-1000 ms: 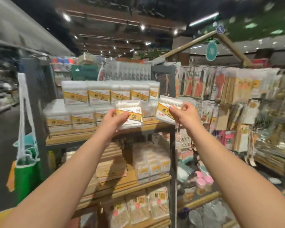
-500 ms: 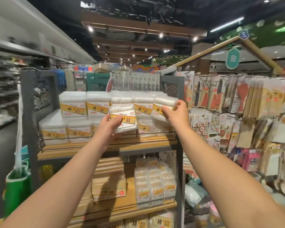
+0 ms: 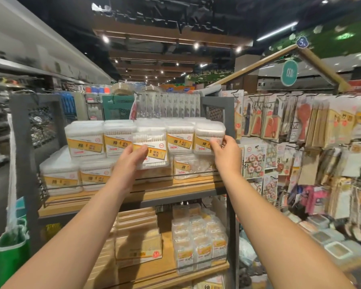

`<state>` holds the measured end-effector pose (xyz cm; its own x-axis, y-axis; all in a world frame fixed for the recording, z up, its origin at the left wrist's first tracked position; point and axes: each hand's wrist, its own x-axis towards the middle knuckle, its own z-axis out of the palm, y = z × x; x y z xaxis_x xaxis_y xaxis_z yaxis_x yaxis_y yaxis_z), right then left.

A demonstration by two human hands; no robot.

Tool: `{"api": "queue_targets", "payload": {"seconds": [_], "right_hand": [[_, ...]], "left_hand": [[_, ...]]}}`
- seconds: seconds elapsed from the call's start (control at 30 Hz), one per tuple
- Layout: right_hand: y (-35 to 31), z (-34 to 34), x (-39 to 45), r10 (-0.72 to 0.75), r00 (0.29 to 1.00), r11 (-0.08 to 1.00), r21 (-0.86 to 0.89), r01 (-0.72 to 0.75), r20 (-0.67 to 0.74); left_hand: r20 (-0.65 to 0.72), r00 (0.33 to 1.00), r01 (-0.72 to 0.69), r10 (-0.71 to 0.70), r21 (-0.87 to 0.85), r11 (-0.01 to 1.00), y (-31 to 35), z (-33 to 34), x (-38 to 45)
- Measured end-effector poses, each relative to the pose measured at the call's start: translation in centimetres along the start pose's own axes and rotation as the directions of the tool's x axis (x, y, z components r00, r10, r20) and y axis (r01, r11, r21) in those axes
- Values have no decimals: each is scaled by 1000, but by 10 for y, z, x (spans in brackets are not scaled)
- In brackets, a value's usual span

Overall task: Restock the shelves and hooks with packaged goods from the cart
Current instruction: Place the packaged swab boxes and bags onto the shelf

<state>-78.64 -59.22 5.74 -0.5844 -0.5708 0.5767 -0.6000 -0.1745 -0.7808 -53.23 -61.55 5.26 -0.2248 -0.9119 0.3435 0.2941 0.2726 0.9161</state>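
My left hand [image 3: 131,161] grips a clear cotton swab box [image 3: 152,149] with a yellow label, held just in front of the stacked boxes on the top wooden shelf [image 3: 154,191]. My right hand [image 3: 224,153] pinches a second cotton swab box [image 3: 207,136] at its lower right corner; that box sits at the right end of the upper row, level with its neighbours. Two rows of the same boxes [image 3: 86,142] fill the shelf behind a low wire rail.
A lower shelf [image 3: 206,268] holds smaller swab packs and flat wooden-stick packs. Hooks to the right carry hanging packets [image 3: 267,122]. A green bag [image 3: 10,253] hangs at the rack's left side. Lidded containers [image 3: 338,249] lie at the lower right.
Both hands have moved closer to the top shelf. The right hand's box went from held in the air to level with the upper row's right end. The view has come nearer to the rack.
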Motion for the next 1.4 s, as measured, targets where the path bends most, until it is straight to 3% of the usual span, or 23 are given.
{"api": "queue_targets", "payload": {"seconds": [0.17, 0.37, 0.5, 0.67, 0.9, 1.0, 1.07, 1.13, 1.2, 1.3, 1.4], "right_hand": [[-3, 3, 5, 52, 998, 998, 24, -51, -37], [-13, 16, 6, 76, 989, 993, -101, -64, 124], [-13, 19, 7, 96, 994, 995, -37, -94, 53], [-14, 24, 10, 119, 991, 992, -38, -116, 59], [-19, 11, -10, 130, 986, 983, 116, -141, 104], [-38, 5, -26, 33, 990, 973, 223, -62, 135], [-59, 4, -34, -59, 943, 951, 307, -47, 328], [-77, 9, -35, -99, 844, 929, 353, -112, 527], [-93, 15, -33, -129, 794, 922, 367, -125, 594], [-113, 29, -23, -148, 746, 885, 424, -193, 649], [-138, 44, -17, -186, 699, 865, 453, -216, 690]], "left_hand": [[29, 1000, -8, 7, 17, 1000, -5, 22, 7], [47, 998, 39, -40, 19, 999, -9, 26, 13], [43, 998, 38, -39, 33, 999, -9, 27, 14], [42, 998, 41, -44, 56, 998, -7, 28, 10], [33, 999, 16, -19, 69, 997, 6, 25, 1], [26, 1000, 3, -5, 82, 997, 13, 27, 0], [36, 999, -4, 1, 77, 997, 19, 30, -1], [58, 998, -10, 7, 54, 998, 27, 33, -4], [61, 998, -21, 16, 71, 997, 36, 29, -5], [-3, 993, -113, 117, 235, 965, 52, 12, -8], [-184, 938, -207, 294, 381, 901, 69, -18, -10]]}}
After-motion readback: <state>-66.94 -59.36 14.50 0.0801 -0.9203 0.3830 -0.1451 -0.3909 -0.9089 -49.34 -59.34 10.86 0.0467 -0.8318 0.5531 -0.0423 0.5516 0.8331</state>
